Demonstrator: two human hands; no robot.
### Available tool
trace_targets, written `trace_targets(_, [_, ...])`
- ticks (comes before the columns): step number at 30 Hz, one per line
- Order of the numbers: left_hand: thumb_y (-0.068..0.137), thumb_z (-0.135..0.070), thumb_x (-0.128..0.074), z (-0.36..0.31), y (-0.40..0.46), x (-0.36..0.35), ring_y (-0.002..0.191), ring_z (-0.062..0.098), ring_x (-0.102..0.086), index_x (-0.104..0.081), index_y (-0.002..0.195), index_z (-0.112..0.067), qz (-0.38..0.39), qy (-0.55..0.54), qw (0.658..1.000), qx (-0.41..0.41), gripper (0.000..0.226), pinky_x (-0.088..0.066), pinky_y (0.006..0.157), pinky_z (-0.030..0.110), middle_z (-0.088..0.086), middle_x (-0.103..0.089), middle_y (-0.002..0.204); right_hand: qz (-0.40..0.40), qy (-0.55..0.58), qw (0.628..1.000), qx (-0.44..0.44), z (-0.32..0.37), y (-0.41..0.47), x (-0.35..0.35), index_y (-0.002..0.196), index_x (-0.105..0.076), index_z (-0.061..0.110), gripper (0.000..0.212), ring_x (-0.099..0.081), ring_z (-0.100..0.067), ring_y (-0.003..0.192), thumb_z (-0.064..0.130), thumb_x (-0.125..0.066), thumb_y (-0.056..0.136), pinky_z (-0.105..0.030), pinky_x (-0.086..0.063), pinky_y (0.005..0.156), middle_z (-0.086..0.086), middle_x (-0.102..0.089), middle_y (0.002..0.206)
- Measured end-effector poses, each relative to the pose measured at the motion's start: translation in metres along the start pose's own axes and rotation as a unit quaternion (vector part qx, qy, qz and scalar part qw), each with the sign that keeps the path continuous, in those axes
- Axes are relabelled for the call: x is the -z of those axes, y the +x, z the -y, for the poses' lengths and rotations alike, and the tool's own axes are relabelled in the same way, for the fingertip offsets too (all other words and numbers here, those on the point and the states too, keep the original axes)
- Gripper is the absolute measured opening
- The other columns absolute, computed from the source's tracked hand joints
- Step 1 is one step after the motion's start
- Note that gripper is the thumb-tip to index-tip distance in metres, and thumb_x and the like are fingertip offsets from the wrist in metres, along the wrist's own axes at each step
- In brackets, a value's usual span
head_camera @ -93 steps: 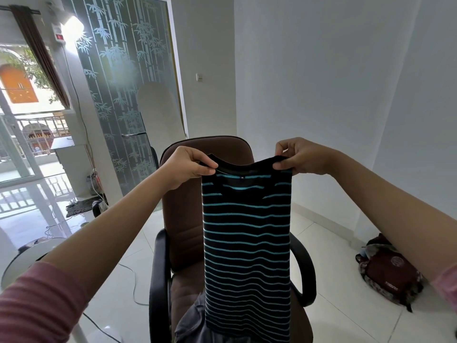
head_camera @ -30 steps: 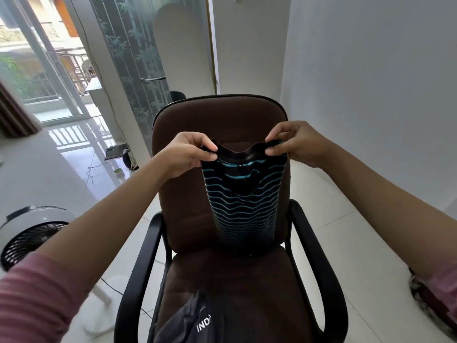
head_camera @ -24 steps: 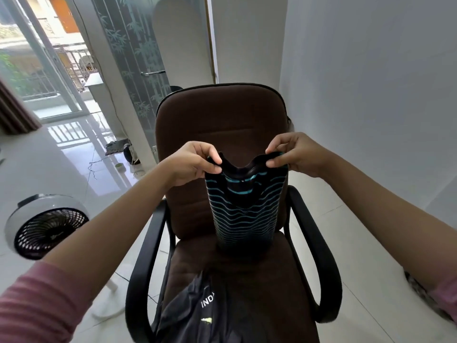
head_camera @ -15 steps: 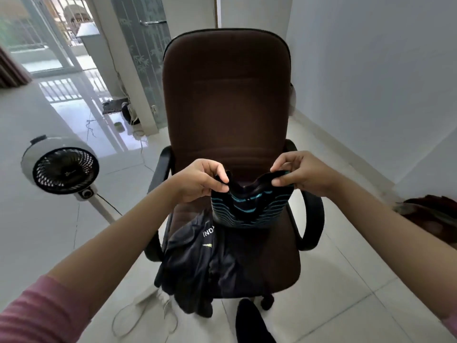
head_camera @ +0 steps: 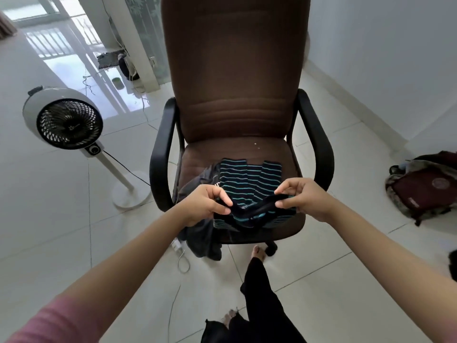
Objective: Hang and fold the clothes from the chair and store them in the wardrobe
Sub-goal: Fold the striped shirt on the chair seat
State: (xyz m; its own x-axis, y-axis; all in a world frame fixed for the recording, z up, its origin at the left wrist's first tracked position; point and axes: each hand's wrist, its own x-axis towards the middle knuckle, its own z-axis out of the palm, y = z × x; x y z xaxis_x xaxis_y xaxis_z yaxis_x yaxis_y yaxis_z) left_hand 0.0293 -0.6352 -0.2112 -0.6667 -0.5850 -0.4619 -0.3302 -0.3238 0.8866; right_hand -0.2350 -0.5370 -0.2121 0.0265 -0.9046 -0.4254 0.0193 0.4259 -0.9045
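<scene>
Striped shirt (head_camera: 249, 180) lengthwise on chair (head_camera: 235, 95) seat, collar nearest.

Bright daylight enters from the far left, glaring off the glossy floor (head_camera: 74, 60) in washed-out streaks. The chair (head_camera: 235, 70) stays dark and evenly lit, with soft shadows under it. Wide-angle distortion bends the edges; the picture is slightly soft overall.

Striped shirt (head_camera: 249, 179) on chair seat (head_camera: 197, 154)
</scene>
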Motion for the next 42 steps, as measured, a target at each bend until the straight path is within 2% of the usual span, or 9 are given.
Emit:
trace_targets(5, [0.073,0.014,-0.070,-0.002,0.049,0.022,0.091,0.027,-0.067,-0.068,0.082,0.001,-0.110,0.088,0.990,-0.003,0.016,-0.057,0.083,0.035,0.017,-0.069,0.095,-0.113,0.043,0.992,-0.026,-0.019,0.042,0.025,0.090,-0.064,0.001,0.020,-0.069,-0.030,0.094,-0.010,-0.071,0.076,-0.029,-0.058,0.064,-0.014,-0.071,0.100])
trace_targets(8, [0.071,0.009,-0.074,-0.005,0.094,0.040,0.096,0.026,-0.067,-0.071,0.085,-0.004,-0.125,0.175,0.976,-0.027,0.019,-0.055,0.088,0.032,0.013,-0.071,0.098,-0.162,0.029,0.985,-0.050,-0.028,0.083,0.046,0.090,-0.066,0.005,0.022,-0.069,-0.034,0.095,-0.004,-0.076,0.073,-0.043,-0.059,0.079,-0.019,-0.070,0.105])
trace_targets(11, [0.071,0.004,-0.076,-0.006,0.149,0.055,0.085,0.019,-0.066,-0.073,0.080,-0.013,-0.132,0.260,0.956,-0.033,0.020,-0.052,0.087,0.031,0.002,-0.070,0.088,-0.191,0.013,0.979,-0.067,-0.034,0.128,0.067,0.084,-0.065,0.010,0.021,-0.068,-0.035,0.096,-0.001,-0.079,0.073,-0.056,-0.054,0.086,-0.020,-0.069,0.107])
trace_targets(15, [0.074,-0.003,-0.075,0.003,0.227,0.073,0.082,0.014,-0.060,-0.068,0.076,-0.023,-0.153,0.325,0.933,-0.005,0.021,-0.048,0.079,0.024,-0.003,-0.064,0.086,-0.226,-0.044,0.969,-0.085,-0.047,0.192,0.099,0.078,-0.064,0.015,0.020,-0.068,-0.034,0.091,0.005,-0.081,0.073,-0.048,-0.059,0.074,-0.019,-0.067,0.098])
trace_targets(19, [0.080,-0.008,-0.073,0.028,0.296,0.091,0.069,0.008,-0.055,-0.068,0.085,-0.020,-0.149,0.341,0.926,0.055,0.015,-0.041,0.057,0.014,-0.002,-0.059,0.092,-0.205,-0.116,0.965,-0.112,-0.072,0.255,0.124,0.081,-0.064,0.015,0.020,-0.067,-0.031,0.082,0.009,-0.081,0.074,-0.044,-0.060,0.070,-0.011,-0.063,0.082])
trace_targets(23, [0.078,-0.013,-0.075,0.061,0.341,0.109,0.082,0.011,-0.052,-0.066,0.092,-0.023,-0.127,0.358,0.923,0.065,0.019,-0.042,0.076,0.020,-0.007,-0.055,0.085,-0.208,-0.174,0.953,-0.137,-0.106,0.301,0.139,0.080,-0.066,0.017,0.020,-0.068,-0.028,0.079,0.015,-0.084,0.071,-0.041,-0.059,0.073,-0.008,-0.065,0.078])
trace_targets(28, [0.071,-0.016,-0.081,0.090,0.371,0.120,0.094,0.014,-0.058,-0.067,0.103,-0.022,-0.155,0.304,0.936,0.088,0.036,-0.045,0.086,0.026,-0.008,-0.059,0.092,-0.226,-0.189,0.945,-0.139,-0.135,0.327,0.144,0.082,-0.067,0.016,0.021,-0.062,-0.019,0.075,0.015,-0.084,0.071,-0.031,-0.053,0.075,0.004,-0.060,0.074])
trace_targets(36, [0.077,-0.005,-0.075,0.108,0.366,0.120,0.092,0.022,-0.065,-0.057,0.115,-0.016,-0.213,0.103,0.958,0.161,0.043,-0.054,0.087,0.037,0.001,-0.063,0.089,-0.284,-0.034,0.948,-0.138,-0.146,0.317,0.140,0.102,-0.064,0.011,0.029,-0.066,-0.011,0.076,0.006,-0.078,0.077,-0.022,-0.053,0.072,-0.006,-0.069,0.090])
trace_targets(42, [0.079,-0.007,-0.074,0.116,0.353,0.106,0.085,0.015,-0.063,-0.048,0.127,-0.025,-0.208,0.119,0.955,0.176,0.057,-0.052,0.077,0.030,-0.001,-0.063,0.088,-0.287,-0.081,0.945,-0.135,-0.161,0.298,0.123,0.107,-0.061,0.020,0.033,-0.068,-0.012,0.082,0.011,-0.076,0.080,-0.034,-0.052,0.091,0.004,-0.070,0.072])
